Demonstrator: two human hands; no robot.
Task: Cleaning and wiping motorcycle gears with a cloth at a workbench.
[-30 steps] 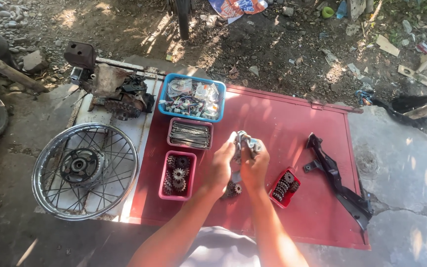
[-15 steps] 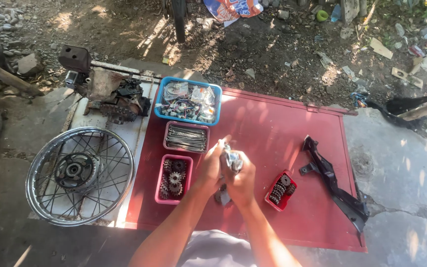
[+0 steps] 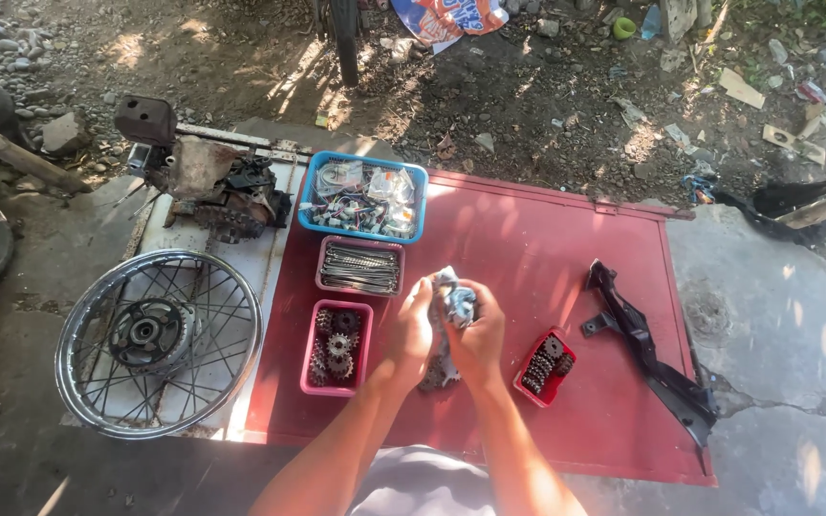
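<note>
Both hands meet at the centre of the view, over a flat red metal sheet (image 3: pixel 528 239) laid on the ground as the work surface. The left hand (image 3: pixel 411 330) and right hand (image 3: pixel 478 339) each have a grip pressed together around a crumpled grey-white rag (image 3: pixel 453 304), soft and creased, bunched between the fingers. Just below the hands, a dark toothed metal gear (image 3: pixel 435 375) shows under the rag; whether the hands touch it cannot be told.

At 9 o'clock from the hands, just beside them, sits a pink rectangular plastic tray (image 3: pixel 336 347) of dark gears. At 11 o'clock is a second pink tray (image 3: pixel 360 267) of thin straight metal spokes, and beyond it a blue plastic basket (image 3: pixel 363 198) of small bagged parts. At 3 o'clock, near the right hand, a small red tray (image 3: pixel 544 367) holds more gears. Farther toward 3 o'clock lies a long, bent black plastic piece (image 3: pixel 647 349).

Well off at 9 o'clock, off the red sheet, a shiny spoked wheel rim (image 3: pixel 158 341) lies flat. At 10 o'clock a greasy, rusty engine block (image 3: pixel 217 196) rests. Loose dirt, stones and litter cover the ground at 12 o'clock.
</note>
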